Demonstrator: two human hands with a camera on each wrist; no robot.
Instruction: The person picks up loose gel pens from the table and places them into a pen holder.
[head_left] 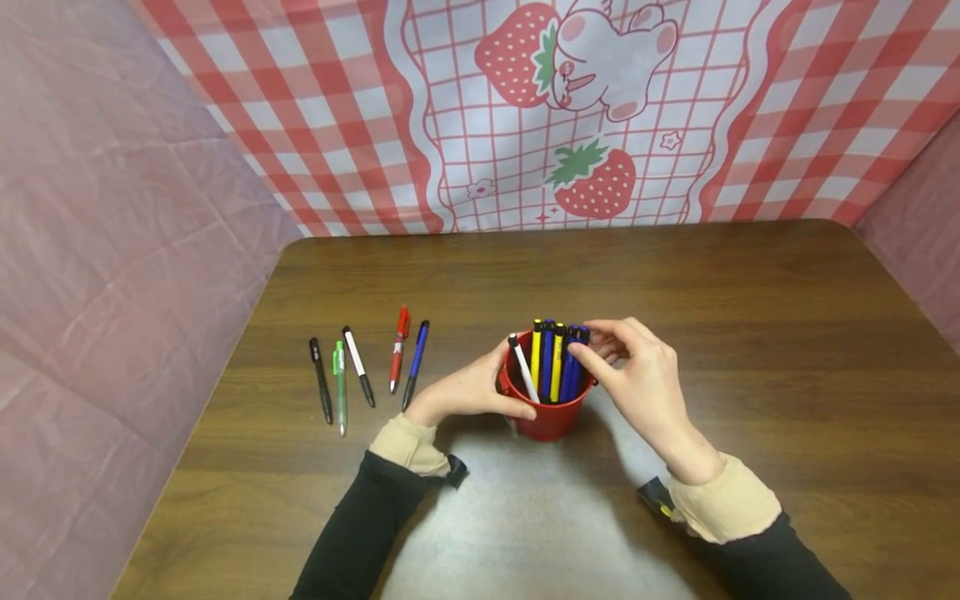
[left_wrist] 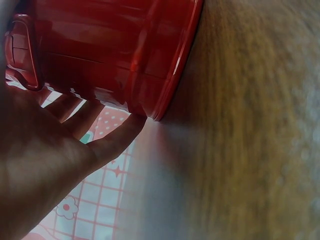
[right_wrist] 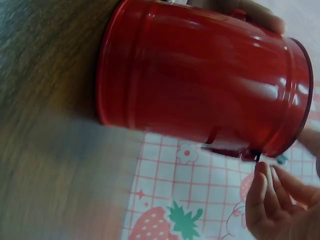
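Observation:
A red bucket (head_left: 550, 423) stands on the table with several pens upright in it. My left hand (head_left: 468, 387) grips it from the left, thumb across the front near the rim and fingers round the far side. Among its pens are a white pen (head_left: 524, 371), yellow pens (head_left: 556, 367) and blue pens (head_left: 574, 367). At the right rim, my right hand (head_left: 641, 379) pinches a blue pen near its top between thumb and forefinger. Its other fingers (right_wrist: 257, 195) curl outside the bucket in the right wrist view.
Left of the bucket lie a black pen (head_left: 321, 382), a green pen (head_left: 341, 387), a white-and-black pen (head_left: 358, 367), a red pen (head_left: 399, 350) and a blue-and-black pen (head_left: 416, 365). Behind the wooden table (head_left: 712, 283) hangs a strawberry-print checked cloth (head_left: 495, 167).

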